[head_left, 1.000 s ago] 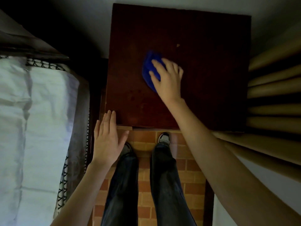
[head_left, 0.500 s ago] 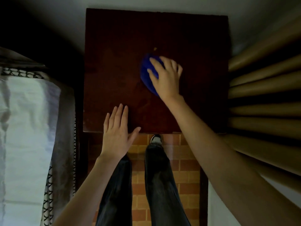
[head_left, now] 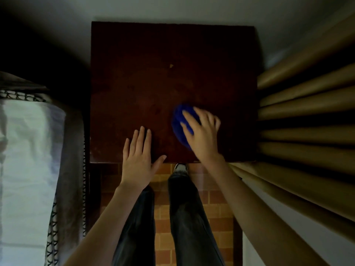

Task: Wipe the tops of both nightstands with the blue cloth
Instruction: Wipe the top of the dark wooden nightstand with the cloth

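Note:
A dark red-brown wooden nightstand (head_left: 153, 77) fills the middle of the view, seen from straight above. My right hand (head_left: 202, 134) presses a bunched blue cloth (head_left: 179, 124) flat against its top, near the front right part; the hand covers most of the cloth and looks blurred. My left hand (head_left: 139, 157) lies flat with fingers spread on the front edge of the nightstand, holding nothing. A small pale speck (head_left: 170, 65) sits on the top further back.
A bed with white bedding (head_left: 28, 160) and a patterned blanket edge runs along the left. Tan curtain folds (head_left: 307, 120) hang close on the right. My legs and a shoe (head_left: 180, 167) stand on brick-patterned floor (head_left: 163, 217) in front. A pale wall (head_left: 172, 8) is behind.
My right hand has slid the blue cloth from the middle of the top toward the front right. My left hand has moved forward onto the nightstand's front edge.

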